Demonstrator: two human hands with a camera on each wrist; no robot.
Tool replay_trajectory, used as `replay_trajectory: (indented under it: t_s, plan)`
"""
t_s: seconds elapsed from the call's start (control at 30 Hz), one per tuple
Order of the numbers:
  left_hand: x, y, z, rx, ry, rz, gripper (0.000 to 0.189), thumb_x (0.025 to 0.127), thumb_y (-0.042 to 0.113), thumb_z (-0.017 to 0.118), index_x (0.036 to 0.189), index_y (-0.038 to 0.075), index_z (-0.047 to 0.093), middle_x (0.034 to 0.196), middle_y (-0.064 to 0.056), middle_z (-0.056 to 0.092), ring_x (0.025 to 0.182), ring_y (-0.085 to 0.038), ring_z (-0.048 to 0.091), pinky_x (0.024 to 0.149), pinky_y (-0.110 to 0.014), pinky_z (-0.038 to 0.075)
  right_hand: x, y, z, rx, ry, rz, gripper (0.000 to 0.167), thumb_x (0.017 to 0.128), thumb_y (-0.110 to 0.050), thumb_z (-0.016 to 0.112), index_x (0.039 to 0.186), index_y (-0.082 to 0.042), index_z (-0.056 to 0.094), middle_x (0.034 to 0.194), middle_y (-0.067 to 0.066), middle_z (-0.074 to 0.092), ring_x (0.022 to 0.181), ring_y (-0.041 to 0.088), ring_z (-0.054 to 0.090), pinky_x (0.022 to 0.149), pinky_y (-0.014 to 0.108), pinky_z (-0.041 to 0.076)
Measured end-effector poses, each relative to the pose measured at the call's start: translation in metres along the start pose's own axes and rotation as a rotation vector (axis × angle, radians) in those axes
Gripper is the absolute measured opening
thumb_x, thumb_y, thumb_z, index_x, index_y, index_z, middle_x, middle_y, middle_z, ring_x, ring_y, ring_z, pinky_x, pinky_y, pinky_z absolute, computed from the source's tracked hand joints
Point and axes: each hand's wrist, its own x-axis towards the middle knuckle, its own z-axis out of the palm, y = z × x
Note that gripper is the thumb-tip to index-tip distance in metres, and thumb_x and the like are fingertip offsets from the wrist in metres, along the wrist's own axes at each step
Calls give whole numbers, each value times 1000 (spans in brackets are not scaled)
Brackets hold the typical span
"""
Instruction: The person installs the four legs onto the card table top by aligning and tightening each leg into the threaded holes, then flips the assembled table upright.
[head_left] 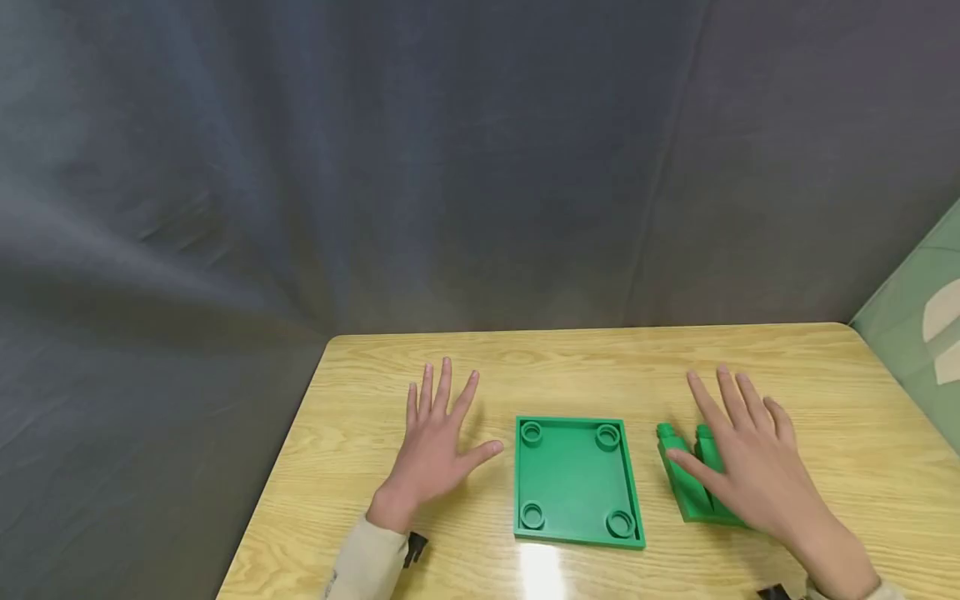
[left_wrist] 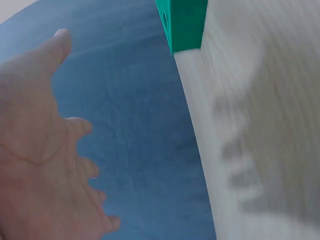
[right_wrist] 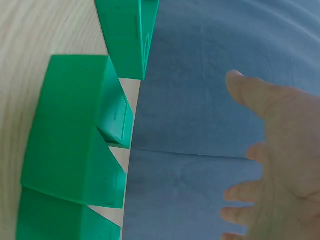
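A square green tray-like panel (head_left: 577,479) with a raised rim and a round socket in each corner lies on the table. Left of it, my left hand (head_left: 429,454) hovers with fingers spread and holds nothing. My right hand (head_left: 757,471) is also spread, held above several green posts (head_left: 686,483) lying side by side to the panel's right. It partly hides them in the head view. In the right wrist view the posts (right_wrist: 65,130) show blocky ends, apart from the hand. The left wrist view catches only a corner of the green panel (left_wrist: 187,25).
The wooden table (head_left: 600,358) has rounded far corners. Dark grey cloth (head_left: 480,167) hangs behind it and along the left side. A green patterned surface (head_left: 922,333) stands at the right edge. Black straps or clips (head_left: 415,548) show at the wrists.
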Motion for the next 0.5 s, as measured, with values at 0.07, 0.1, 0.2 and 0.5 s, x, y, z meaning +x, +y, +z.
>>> replay_trajectory:
  t_s: [0.07, 0.1, 0.2, 0.5]
  plan:
    - [-3, 4, 2, -35, 0, 13, 103, 103, 65, 70, 181, 27, 14, 185, -11, -16, 169, -37, -22, 136, -68, -8, -3, -3, 0, 15, 31, -8, 107, 100, -51, 80, 180, -16, 18, 177, 36, 24, 164, 58, 20, 126, 81, 15]
    - [-5, 6, 3, -53, 3, 19, 103, 103, 64, 71, 181, 28, 14, 185, -11, -16, 169, -37, -21, 136, -68, -8, -4, -5, 1, 20, 51, -12, 106, 100, -50, 81, 179, -15, 20, 174, 36, 29, 162, 58, 24, 125, 81, 17]
    - [-10, 13, 6, -101, 47, 56, 101, 102, 59, 74, 180, 24, 19, 186, -13, -9, 171, -39, -15, 136, -70, -2, -8, -12, 4, 45, 125, -17, 100, 100, -49, 82, 177, -10, 29, 163, 37, 44, 151, 60, 37, 119, 81, 26]
    - [-25, 32, 18, -318, 132, 50, 97, 105, 50, 73, 180, 29, 15, 187, -7, 2, 172, -39, 2, 135, -73, 11, -22, -28, 19, 144, 273, 17, 86, 102, -39, 81, 170, -2, 42, 142, 37, 59, 127, 60, 54, 99, 80, 39]
